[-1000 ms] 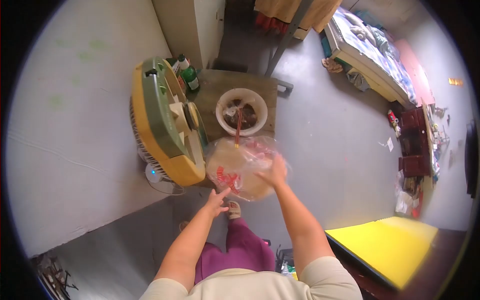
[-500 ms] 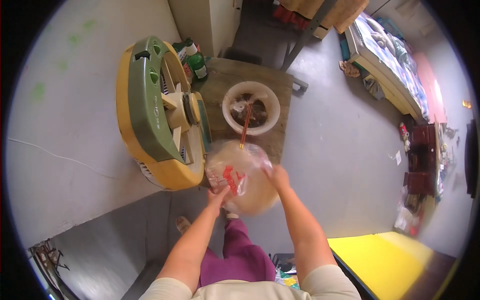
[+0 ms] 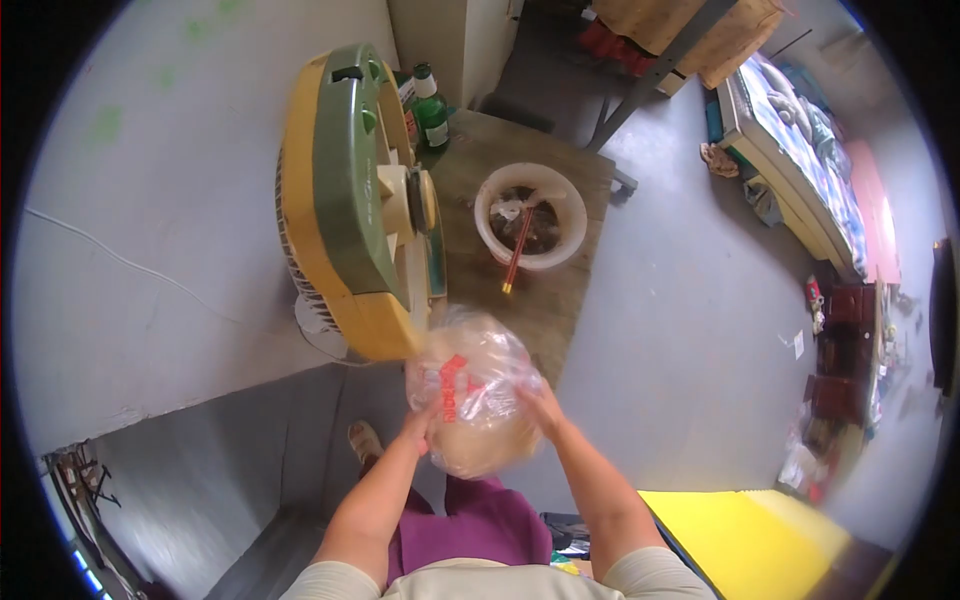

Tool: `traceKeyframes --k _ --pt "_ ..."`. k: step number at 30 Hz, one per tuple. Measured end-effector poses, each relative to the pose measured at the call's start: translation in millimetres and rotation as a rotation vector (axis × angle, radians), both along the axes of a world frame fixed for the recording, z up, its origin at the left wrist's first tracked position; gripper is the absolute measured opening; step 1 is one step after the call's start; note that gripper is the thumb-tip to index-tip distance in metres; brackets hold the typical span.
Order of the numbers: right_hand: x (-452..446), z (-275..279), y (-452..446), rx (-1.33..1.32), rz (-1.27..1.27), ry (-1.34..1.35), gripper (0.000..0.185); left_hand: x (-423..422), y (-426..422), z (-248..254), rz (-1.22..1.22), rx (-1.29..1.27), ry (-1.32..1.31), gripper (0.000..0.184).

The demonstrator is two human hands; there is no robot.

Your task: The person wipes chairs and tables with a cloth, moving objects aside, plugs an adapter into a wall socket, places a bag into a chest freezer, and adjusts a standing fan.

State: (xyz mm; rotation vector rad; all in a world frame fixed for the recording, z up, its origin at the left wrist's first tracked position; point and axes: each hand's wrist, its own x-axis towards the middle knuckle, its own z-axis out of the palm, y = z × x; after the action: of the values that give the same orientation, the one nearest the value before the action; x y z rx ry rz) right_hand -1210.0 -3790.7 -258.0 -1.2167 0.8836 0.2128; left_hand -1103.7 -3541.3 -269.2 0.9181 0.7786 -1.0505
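Observation:
A clear plastic bag with red print, wrapped over a round beige thing whose kind I cannot make out, is in front of my body. My left hand grips its left edge, fingers partly hidden by the plastic. At the right edge my right hand is closed on the bag too. Beyond it, a white bowl with dark contents stands on a wooden table. Red chopsticks with gold ends lean over the bowl's near rim.
A green and yellow box fan stands left of the bowl, close to the bag. Behind it is a green bottle. A metal post rises past the table's far right corner. A yellow board lies at the lower right.
Both hands have drawn the bag toward my body, away from the bowl and chopsticks. The view has shifted, so the fan and bowl sit farther right.

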Motion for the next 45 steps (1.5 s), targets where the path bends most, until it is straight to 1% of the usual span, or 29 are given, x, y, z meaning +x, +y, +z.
traceKeyframes --k 1,4,7,10,12,13,14,15,17,18,21,22,24,25,27,28,29,30,32,33,35,36,37,38,39,41,42,43,45 --pt "0 4 7 0.067 -0.084 -0.028 0.044 -4 7 4 -0.016 -0.006 0.02 0.058" --pt "4 42 18 0.111 0.08 0.27 0.04 -16 30 19 -0.059 -0.025 0.069 0.058" --pt "-11 41 40 0.283 -0.023 0.242 0.037 -37 58 27 -0.067 -0.05 0.062 0.059" --pt "-19 40 66 0.424 0.019 0.231 0.041 -57 88 40 0.007 -0.115 0.028 0.061" --pt "2 83 92 0.428 0.069 0.214 0.045 -59 114 48 0.093 -0.211 0.053 0.06" --pt "11 100 108 0.432 0.101 0.206 0.047 -59 127 61 0.132 -0.223 0.061 0.061" --pt "17 102 122 0.583 0.137 0.175 0.055 -59 142 78 0.173 -0.237 0.066 0.061" --pt "22 106 138 0.51 0.255 0.128 0.058 -59 156 89 0.217 -0.251 0.071 0.062" --pt "39 123 176 0.36 0.492 0.021 0.062 -71 199 85 0.296 -0.206 0.035 0.06" --pt "47 134 196 0.346 0.573 0.028 0.067 -79 221 80 0.339 -0.184 0.018 0.06" --pt "70 155 251 0.324 0.742 0.132 0.067 -96 292 94 0.479 -0.186 -0.09 0.057" --pt "79 165 263 0.311 0.804 0.178 0.067 -97 292 102 0.526 -0.149 -0.114 0.056" --pt "98 204 316 0.279 0.896 0.235 0.067 -105 343 128 0.623 -0.076 -0.173 0.055" --pt "107 224 344 0.28 0.925 0.238 0.066 -105 359 157 0.658 -0.002 -0.177 0.055" --pt "118 267 391 0.369 0.913 0.184 0.065 -100 387 228 0.729 0.147 -0.15 0.055" --pt "127 287 410 0.356 0.964 0.234 0.065 -99 402 250 0.77 0.206 -0.194 0.057" --pt "151 282 323 0.365 1.02 0.283 0.064 -87 312 254 0.806 0.293 -0.234 0.058" --pt "160 305 325 0.351 1.076 0.323 0.064 -86 308 281 0.842 0.363 -0.282 0.059" --pt "173 329 331 0.548 1.043 0.292 0.058 -73 297 323 0.921 0.526 -0.321 0.062" --pt "179 341 323 0.639 1.019 0.287 0.056 -66 282 347 0.94 0.553 -0.306 0.063" --pt "190 364 317 0.632 1.034 0.284 0.055 -56 264 394 0.966 0.603 -0.278 0.067" --pt "169 359 318 0.628 1.032 0.277 0.056 -77 263 390 1.033 0.558 -0.364 0.069" --pt "167 363 319 0.627 1.033 0.267 0.056 -93 259 397 1.096 0.505 -0.45 0.071" --pt "169 391 320 0.677 1.022 0.257 0.061 -100 258 419 1.146 0.448 -0.471 0.072" --pt "187 401 319 0.695 1.014 0.253 0.063 -91 253 428 1.2 0.38 -0.507 0.073" --pt "223 421 317 0.739 0.989 0.264 0.066 -66 237 466 1.236 0.296 -0.627 0.073" --pt "248 429 322 0.836 1.016 0.284 0.069 -49 236 478 1.253 0.256 -0.685 0.073" --pt "243 375 369 0.834 1.028 0.271 0.068 -63 281 416 1.197 0.284 -0.662 0.074" --pt "267 351 418 0.854 1.058 0.278 0.065 -55 320 381 1.091 0.373 -0.588 0.076"
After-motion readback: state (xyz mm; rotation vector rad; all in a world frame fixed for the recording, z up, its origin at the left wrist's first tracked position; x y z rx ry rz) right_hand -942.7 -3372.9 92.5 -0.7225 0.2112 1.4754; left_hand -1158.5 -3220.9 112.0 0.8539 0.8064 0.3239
